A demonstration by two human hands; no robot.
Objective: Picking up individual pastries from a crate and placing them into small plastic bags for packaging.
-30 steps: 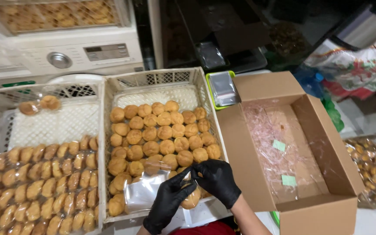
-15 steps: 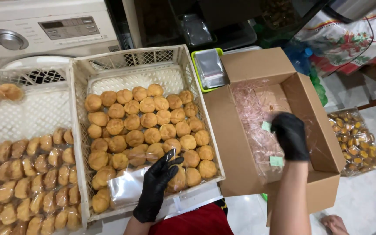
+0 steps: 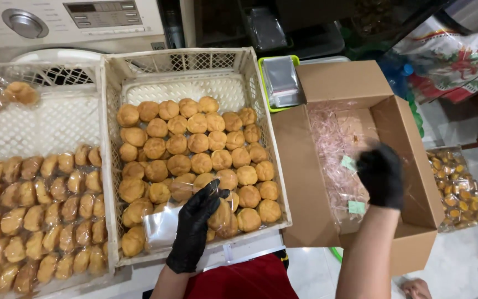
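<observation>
You face a white plastic crate filled with round golden pastries. To its left, a second white crate holds rows of pastries already sealed in clear bags. To its right sits an open cardboard box lined with pink shredded paper, with a few small green tags on it.

Your left hand, in a black glove, rests on the pastries at the crate's near edge, fingers closed on the top of a clear plastic bag. Your right hand, also gloved, is inside the box, blurred; whether its fingers are apart or together cannot be told.

For a clean job, keep the bag's mouth pinched and lifted off the pastries so nothing is crushed.
</observation>
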